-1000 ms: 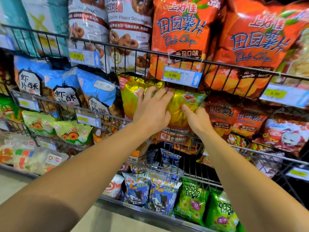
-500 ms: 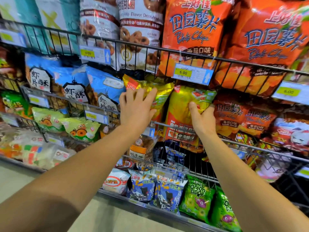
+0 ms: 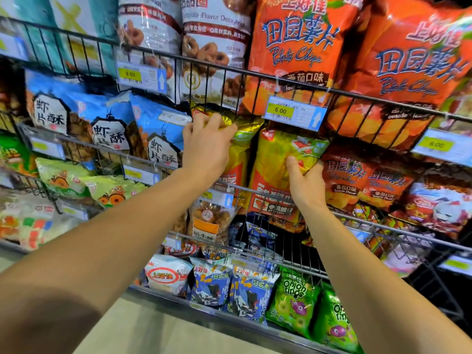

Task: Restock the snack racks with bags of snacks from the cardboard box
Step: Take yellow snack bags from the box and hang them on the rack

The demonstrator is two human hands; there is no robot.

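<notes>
L hand (image 3: pixel 208 146) grips top of one yellow chip bag (image 3: pixel 238 149), R hand (image 3: pixel 305 181) clamps its neighbour (image 3: pixel 278 172); both sit just below the 6.00 price tag (image 3: pixel 293 112), prob. being seated upright behind the wire rack rail (image 3: pixel 255 191). Cardboard box not in view.

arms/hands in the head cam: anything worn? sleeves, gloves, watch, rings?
Nothing worn that shows. Both forearms are bare from the frame edge to the wrist: no sleeve, cuff, watch or band. Left hand and right hand are gloveless, and no rings show on the visible fingers. The right hand's fingers are mostly hidden behind a bag.
</notes>
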